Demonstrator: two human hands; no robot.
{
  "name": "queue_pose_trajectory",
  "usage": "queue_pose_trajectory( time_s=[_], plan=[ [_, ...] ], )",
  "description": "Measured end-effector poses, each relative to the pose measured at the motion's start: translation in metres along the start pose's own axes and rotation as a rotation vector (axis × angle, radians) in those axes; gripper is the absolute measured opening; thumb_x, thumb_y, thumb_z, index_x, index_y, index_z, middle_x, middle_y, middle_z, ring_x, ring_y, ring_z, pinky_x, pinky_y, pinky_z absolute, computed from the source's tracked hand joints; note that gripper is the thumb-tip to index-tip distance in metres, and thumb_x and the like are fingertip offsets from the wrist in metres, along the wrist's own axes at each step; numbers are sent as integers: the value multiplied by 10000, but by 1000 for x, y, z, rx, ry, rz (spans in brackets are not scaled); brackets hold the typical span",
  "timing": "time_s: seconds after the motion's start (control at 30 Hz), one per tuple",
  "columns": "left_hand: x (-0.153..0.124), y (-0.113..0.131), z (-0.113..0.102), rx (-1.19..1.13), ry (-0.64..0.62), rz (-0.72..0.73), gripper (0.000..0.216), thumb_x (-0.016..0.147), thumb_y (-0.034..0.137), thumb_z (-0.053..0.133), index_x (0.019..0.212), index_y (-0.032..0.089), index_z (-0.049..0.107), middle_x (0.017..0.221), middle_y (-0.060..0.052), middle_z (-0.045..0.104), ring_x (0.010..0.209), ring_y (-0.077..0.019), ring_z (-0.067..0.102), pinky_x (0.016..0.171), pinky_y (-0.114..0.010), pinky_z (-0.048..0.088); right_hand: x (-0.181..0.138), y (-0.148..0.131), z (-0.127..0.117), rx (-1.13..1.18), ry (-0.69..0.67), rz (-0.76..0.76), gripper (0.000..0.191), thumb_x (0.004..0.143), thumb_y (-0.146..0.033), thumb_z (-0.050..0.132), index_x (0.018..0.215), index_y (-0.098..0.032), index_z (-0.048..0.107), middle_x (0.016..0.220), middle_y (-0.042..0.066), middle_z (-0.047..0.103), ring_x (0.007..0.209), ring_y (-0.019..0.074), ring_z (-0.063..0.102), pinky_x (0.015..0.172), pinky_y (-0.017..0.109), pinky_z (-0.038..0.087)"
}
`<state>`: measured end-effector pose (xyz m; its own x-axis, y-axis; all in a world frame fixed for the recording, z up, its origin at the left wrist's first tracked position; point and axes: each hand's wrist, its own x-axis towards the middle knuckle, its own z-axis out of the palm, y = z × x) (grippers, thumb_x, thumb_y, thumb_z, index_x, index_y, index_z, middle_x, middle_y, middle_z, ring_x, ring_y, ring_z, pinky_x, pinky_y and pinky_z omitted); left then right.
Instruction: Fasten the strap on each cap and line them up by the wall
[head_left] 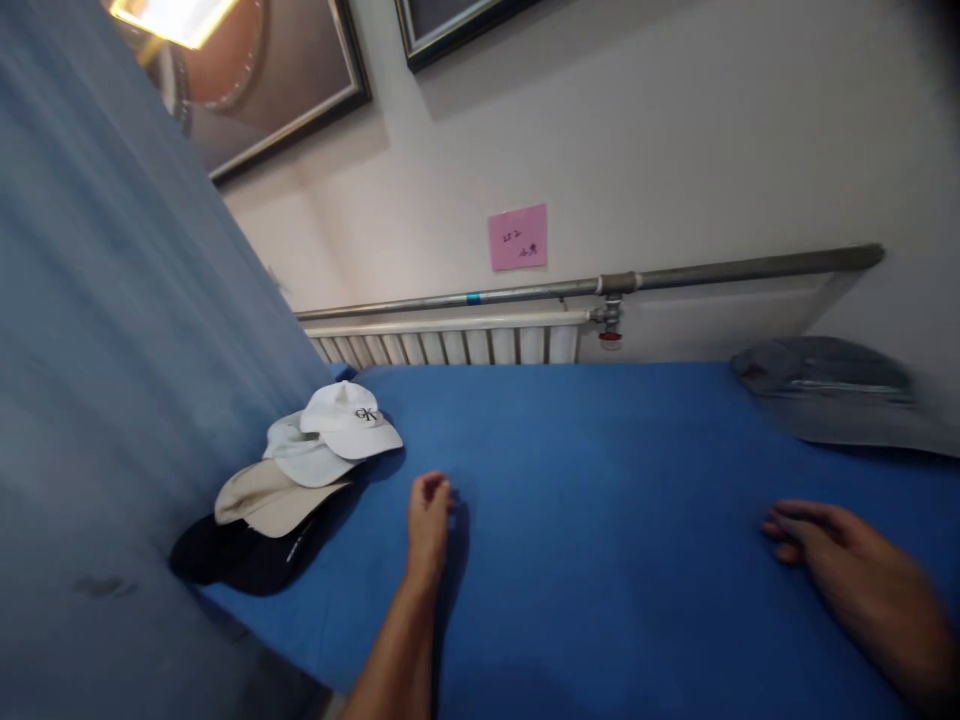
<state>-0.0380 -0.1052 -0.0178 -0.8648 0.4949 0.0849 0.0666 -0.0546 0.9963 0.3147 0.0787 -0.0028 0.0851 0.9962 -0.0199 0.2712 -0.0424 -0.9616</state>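
My left hand (430, 525) is above the blue-covered table (600, 480), its fingers curled in with nothing seen in them. To its left lies an overlapping row of baseball caps: a white cap (349, 415) with a dark letter logo, a pale cap (300, 455), a beige cap (274, 500) and a black cap (232, 560). My right hand (855, 570), somewhat blurred, hovers over the right side of the cloth. Its fingers are loosely bent and apart, holding nothing visible. Beyond it a grey-blue cap (832, 390) rests at the table's back right.
A blue curtain (127, 330) hangs along the left side. Behind the table are a white radiator (465, 345), a metal pipe (697, 275) and a valve with a red knob (610, 340). A pink note (517, 238) and framed pictures (300, 90) are on the wall.
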Motion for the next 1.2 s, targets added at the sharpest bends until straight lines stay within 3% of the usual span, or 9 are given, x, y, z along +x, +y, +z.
queue_pose_trajectory(
  time_s=[0.2, 0.33, 0.47, 0.57, 0.77, 0.87, 0.93, 1.1, 1.2],
  plan=[
    [68, 14, -53, -212, 315, -140, 207, 755, 284, 652, 888, 186, 527, 908, -53, 572, 794, -153, 615, 677, -281, 516, -6, -5, 0, 11, -18, 16, 74, 623, -288, 587, 633, -359, 608, 702, 109, 680, 579, 224, 602, 620, 435, 464],
    [98, 22, -51, -323, 366, -205, 146, 760, 269, 622, 816, 191, 512, 828, -42, 585, 767, -180, 637, 653, -318, 539, -7, -9, 0, -12, -3, -1, 75, 626, -283, 581, 633, -354, 605, 685, 112, 676, 571, 229, 599, 628, 433, 473],
    [101, 29, -32, -384, 404, -160, 125, 733, 186, 592, 808, 197, 493, 851, -23, 603, 823, -167, 633, 657, -284, 545, -4, -4, 1, -10, -13, -34, 54, 626, -301, 581, 663, -329, 608, 699, 114, 683, 560, 232, 602, 623, 422, 485],
    [83, 35, -6, -421, 264, -97, 168, 681, 161, 631, 824, 178, 544, 900, -29, 637, 847, -157, 628, 679, -272, 554, -1, 2, 5, 15, 9, -30, 73, 613, -318, 569, 673, -304, 608, 666, 88, 676, 524, 230, 584, 592, 411, 489],
    [36, 41, 58, -526, -241, -124, 222, 507, 119, 677, 717, 149, 612, 746, -11, 659, 767, -169, 637, 810, -373, 555, -4, 5, 12, 121, 6, -23, 151, 595, -278, 591, 730, -225, 634, 747, 67, 671, 659, 207, 625, 549, 298, 480],
    [18, 34, 83, -525, -406, -207, 196, 485, 100, 650, 673, 149, 621, 658, 4, 631, 692, -153, 619, 723, -329, 562, -12, 3, 16, 240, -38, -34, 342, 548, -206, 640, 890, -227, 641, 897, 46, 700, 684, 202, 628, 546, 283, 486],
    [8, 28, 94, -489, -496, -272, 192, 480, 89, 662, 661, 144, 628, 628, -2, 625, 646, -152, 611, 642, -298, 552, -21, 1, 18, 363, -162, -119, 452, 564, -176, 666, 1012, -238, 639, 985, 51, 700, 906, 241, 647, 720, 314, 529],
    [-2, 15, 99, -427, -558, -332, 186, 507, 164, 731, 638, 137, 601, 909, -74, 698, 794, -180, 659, 670, -261, 532, -50, -9, 29, 319, -336, -187, 440, 621, -180, 717, 1048, -278, 681, 1146, 43, 665, 1047, 254, 613, 888, 361, 497],
    [3, 10, 98, -373, -492, -334, 311, 525, 237, 753, 803, 148, 647, 824, -37, 692, 676, -159, 643, 622, -268, 518, -68, -14, 39, 245, -504, -337, 279, 603, -175, 751, 868, -258, 726, 1127, 52, 663, 1157, 263, 564, 964, 369, 458]
  ],
)
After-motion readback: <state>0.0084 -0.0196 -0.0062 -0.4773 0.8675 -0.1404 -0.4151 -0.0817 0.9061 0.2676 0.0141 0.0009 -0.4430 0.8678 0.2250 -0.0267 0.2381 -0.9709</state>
